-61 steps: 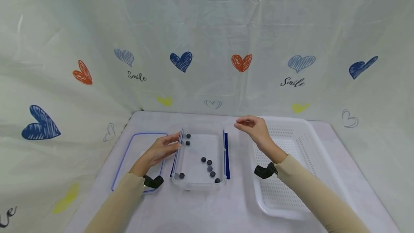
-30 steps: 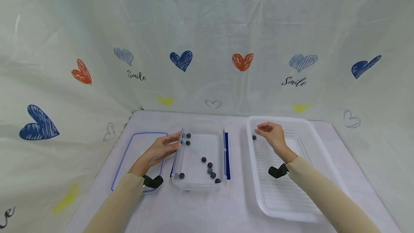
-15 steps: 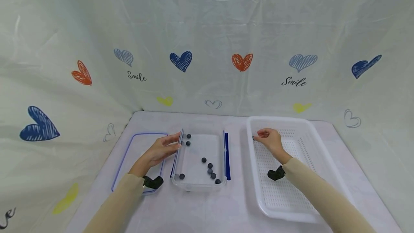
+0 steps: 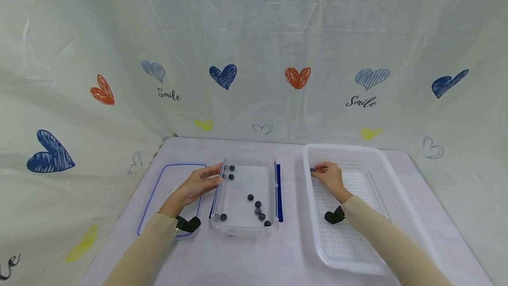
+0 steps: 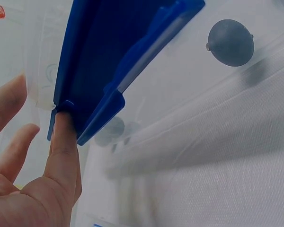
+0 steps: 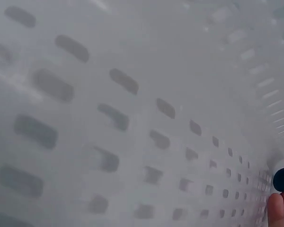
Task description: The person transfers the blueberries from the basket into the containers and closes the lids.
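Note:
A clear plastic box with blue side latches holds several small dark grey balls. My left hand touches its left wall, fingers fairly straight. In the left wrist view, one fingertip lies against the blue latch, and a dark ball shows through the clear plastic. My right hand is inside the white perforated basket near its far left corner. It pinches a dark ball between its fingertips. The right wrist view shows this ball at the right edge.
A clear lid with a blue rim lies left of the box, partly under the left forearm. The white table meets a heart-printed curtain at the back and left. A strip of table separates box and basket.
My right hand has moved right from between box and basket into the basket, then lowered to the ball at its left wall and pinched it. The left hand stays at the box.

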`<state>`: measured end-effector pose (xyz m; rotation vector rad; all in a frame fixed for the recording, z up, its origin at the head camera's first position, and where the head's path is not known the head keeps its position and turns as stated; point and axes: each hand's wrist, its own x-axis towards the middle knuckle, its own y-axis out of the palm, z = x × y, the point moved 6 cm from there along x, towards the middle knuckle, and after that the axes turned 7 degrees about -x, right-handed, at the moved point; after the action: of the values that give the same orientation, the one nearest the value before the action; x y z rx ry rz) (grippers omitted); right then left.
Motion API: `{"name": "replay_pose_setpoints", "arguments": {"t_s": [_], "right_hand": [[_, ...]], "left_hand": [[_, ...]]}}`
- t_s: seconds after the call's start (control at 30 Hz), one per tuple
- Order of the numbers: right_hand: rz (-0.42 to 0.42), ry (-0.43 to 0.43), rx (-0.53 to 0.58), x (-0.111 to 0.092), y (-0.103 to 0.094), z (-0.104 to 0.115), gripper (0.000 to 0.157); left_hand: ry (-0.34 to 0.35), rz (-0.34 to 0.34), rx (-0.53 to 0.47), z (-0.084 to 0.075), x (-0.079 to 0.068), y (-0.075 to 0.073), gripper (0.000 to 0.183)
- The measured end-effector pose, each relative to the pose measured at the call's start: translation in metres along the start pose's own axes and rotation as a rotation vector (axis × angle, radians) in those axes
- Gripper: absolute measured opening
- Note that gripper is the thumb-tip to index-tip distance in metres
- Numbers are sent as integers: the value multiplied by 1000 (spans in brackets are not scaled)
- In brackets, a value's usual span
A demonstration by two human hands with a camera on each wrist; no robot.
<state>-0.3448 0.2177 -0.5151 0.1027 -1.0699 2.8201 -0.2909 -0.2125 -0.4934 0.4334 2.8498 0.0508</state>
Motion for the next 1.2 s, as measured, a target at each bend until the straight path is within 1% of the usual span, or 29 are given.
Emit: {"name": "replay_pose_setpoints", "arguments": {"t_s": [0.27,0.47,0.57,0.63,0.77,0.93,1.2], "right_hand": [[-49,-36,-13,-1,4,2,20],[-60,-73,-31,-4,5,8,17],[-58,-79,-38,-4,4,9,16],[-57,-68,-41,-3,2,9,15],[-55,-55,-28,-2,-4,12,15],[-64,-48,14,-2,-17,22,18],[-33,-3,50,-11,-33,37,21]], "left_hand": [[0,0,-7,0,-1,1,66],[1,-1,-6,1,0,0,67],[-6,-9,-6,2,0,0,68],[-9,-8,-3,2,1,0,69],[-9,-11,-2,2,2,-1,69],[-5,-18,-5,2,4,-1,68],[-13,-25,-16,2,4,-1,66]]}}
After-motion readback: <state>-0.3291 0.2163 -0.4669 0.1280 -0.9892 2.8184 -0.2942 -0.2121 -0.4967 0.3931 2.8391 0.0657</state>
